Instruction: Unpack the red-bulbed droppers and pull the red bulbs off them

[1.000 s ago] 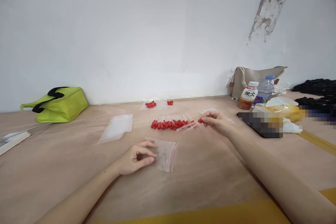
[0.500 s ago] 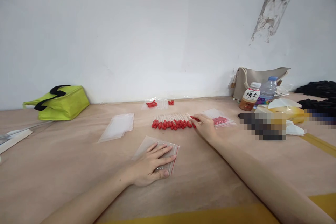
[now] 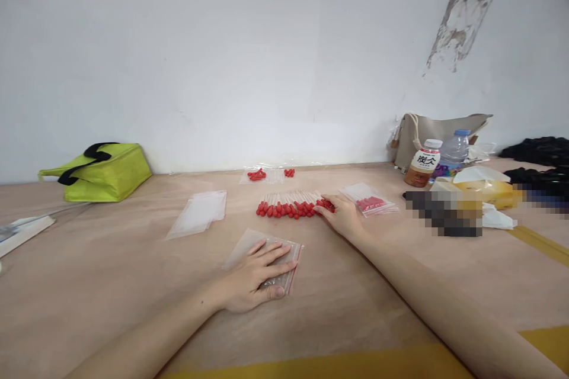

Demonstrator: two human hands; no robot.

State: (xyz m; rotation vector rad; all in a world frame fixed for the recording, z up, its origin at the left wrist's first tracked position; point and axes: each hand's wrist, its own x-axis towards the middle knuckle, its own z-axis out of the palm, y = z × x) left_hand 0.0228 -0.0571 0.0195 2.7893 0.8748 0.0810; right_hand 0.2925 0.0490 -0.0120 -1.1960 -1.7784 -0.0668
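My left hand [image 3: 253,278] lies flat, fingers spread, on a clear zip bag [image 3: 291,251] with a red seal strip, pressing it to the wooden table [image 3: 111,284]. My right hand [image 3: 341,216] rests palm down at the right end of a row of several red-capped droppers [image 3: 287,208]. Its fingertips touch the last red bulbs, and I see nothing gripped in it.
A stack of empty clear bags [image 3: 200,213] lies left of the row. A filled bag [image 3: 371,202] sits right of my right hand. Small bags of red caps [image 3: 267,176] lie by the wall. A green tote [image 3: 106,172] is far left; bottles [image 3: 422,163] and a beige bag [image 3: 440,130] stand right.
My right hand brought one dropper down from the air to the right end of the row. My left hand went from curled beside the zip bag to flat on top of it.
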